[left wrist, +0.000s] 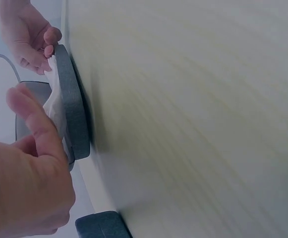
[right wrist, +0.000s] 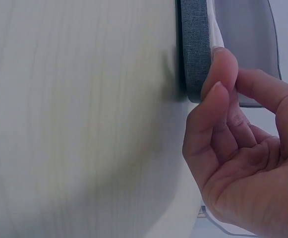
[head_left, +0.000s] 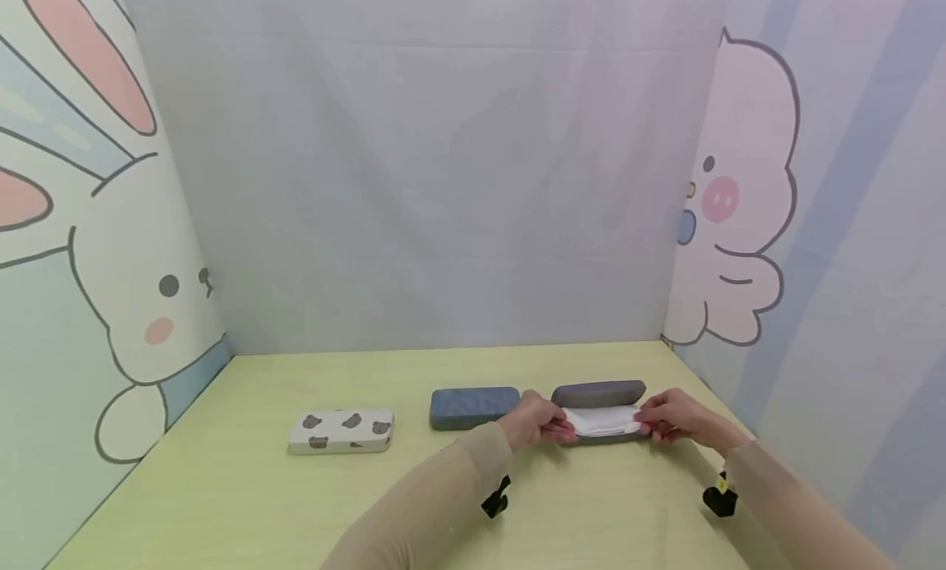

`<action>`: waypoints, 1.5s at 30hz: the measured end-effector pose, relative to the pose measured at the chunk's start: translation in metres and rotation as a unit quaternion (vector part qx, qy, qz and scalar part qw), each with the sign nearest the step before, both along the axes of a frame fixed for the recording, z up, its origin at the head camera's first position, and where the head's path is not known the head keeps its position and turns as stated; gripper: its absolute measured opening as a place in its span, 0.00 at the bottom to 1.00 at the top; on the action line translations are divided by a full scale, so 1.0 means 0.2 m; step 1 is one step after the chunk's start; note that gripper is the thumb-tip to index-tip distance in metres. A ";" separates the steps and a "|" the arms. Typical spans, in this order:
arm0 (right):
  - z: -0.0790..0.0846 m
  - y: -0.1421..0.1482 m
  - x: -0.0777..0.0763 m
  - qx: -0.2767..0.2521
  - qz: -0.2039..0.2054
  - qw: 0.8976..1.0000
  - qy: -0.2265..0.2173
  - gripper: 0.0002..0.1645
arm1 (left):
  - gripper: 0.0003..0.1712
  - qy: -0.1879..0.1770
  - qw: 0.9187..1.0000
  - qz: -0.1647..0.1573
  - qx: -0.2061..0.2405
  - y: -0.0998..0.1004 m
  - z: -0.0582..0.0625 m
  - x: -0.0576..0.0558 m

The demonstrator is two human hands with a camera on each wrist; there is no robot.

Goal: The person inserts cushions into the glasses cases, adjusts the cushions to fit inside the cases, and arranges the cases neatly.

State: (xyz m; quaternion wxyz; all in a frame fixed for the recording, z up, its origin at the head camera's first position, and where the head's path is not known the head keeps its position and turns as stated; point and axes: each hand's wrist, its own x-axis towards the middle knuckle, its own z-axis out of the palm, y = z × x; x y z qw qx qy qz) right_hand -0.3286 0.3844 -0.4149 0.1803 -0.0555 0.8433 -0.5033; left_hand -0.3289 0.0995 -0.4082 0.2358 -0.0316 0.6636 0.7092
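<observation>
A grey eyeglass case lies opened on the table, its lid raised at the back. Inside its base is a folded white cloth. My left hand holds the cloth's left end between thumb and fingers, though its fingertips are partly hidden. At the other end, my right hand pinches the cloth's edge with thumb and fingers. The right wrist view shows those fingertips on the white edge, beside the case's fabric side. From the left wrist view, the cloth stretches along the case between both hands.
A closed blue case lies just left of my left hand. Further left is a cream case with brown bear heads. The pale yellow table meets a plain curtain behind and cartoon-printed curtains at both sides.
</observation>
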 end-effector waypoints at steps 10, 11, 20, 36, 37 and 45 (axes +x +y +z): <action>-0.01 -0.03 0.01 0.028 -0.020 0.999 0.016 0.11 | 0.06 0.008 1.000 0.012 -0.012 0.00 -0.03 0.01; -0.02 -0.03 0.01 0.032 -0.022 0.999 0.019 0.10 | 0.06 0.011 1.000 0.013 -0.015 0.00 -0.04 0.01; -0.04 -0.06 0.01 0.079 -0.057 0.993 0.059 0.11 | 0.07 0.024 0.999 0.023 -0.039 0.01 -0.05 0.02; 0.02 -0.04 0.04 0.115 -0.048 0.990 0.072 0.20 | 0.36 0.107 0.985 -0.082 -0.105 -0.08 -0.06 0.07; 0.02 -0.02 0.04 0.114 -0.040 0.990 0.072 0.24 | 0.44 0.099 0.986 -0.094 -0.098 -0.09 -0.06 0.07; 0.01 0.05 0.05 0.095 0.039 0.994 0.044 0.54 | 0.61 0.041 0.990 -0.136 0.000 -0.11 -0.07 0.05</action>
